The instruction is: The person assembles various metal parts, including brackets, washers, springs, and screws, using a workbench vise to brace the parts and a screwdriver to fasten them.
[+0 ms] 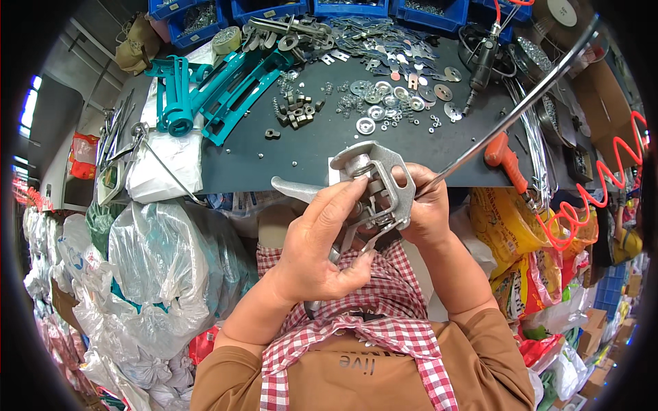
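Note:
In front of my chest I hold a grey cast-metal caulking gun handle [404, 198], its inner plates and springs showing. My left hand [308, 240] is closed on its near left side, fingers on the inner parts and thumb low by a small metal lever. My right hand [430, 209] wraps round the right side of the casting, some fingers hidden behind it. A long shiny rod [510, 113] runs from beside my right hand to the upper right. The grey trigger-like arm [295, 187] sticks out past my left fingers.
On the dark bench [240, 168] lie teal gun frames [179, 96], loose nuts [301, 109], washers [384, 92] and flat metal plates [384, 44]. Blue bins [271, 11] line the back. A black power driver [485, 61], an orange-handled tool [504, 161] and a red coiled hose [603, 185] are at right.

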`<move>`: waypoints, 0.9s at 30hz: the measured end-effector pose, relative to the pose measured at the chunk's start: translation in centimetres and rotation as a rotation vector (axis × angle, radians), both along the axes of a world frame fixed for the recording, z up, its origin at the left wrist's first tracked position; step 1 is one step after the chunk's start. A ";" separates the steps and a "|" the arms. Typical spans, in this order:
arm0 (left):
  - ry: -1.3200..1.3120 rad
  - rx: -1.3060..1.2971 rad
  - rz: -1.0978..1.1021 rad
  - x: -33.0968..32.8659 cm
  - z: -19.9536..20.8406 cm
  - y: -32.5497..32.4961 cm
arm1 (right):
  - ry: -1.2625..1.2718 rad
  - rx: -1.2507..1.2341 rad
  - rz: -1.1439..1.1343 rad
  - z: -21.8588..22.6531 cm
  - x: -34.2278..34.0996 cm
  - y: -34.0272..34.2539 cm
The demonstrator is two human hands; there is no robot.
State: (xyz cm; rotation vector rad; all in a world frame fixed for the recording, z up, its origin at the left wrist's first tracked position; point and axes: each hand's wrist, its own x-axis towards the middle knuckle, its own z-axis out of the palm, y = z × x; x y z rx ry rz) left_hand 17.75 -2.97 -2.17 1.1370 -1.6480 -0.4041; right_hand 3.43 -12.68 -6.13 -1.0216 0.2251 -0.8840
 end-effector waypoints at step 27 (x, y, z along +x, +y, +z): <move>0.013 0.010 -0.008 -0.1 -0.3 0.7 | 0.044 0.060 0.096 1.3 -0.7 0.3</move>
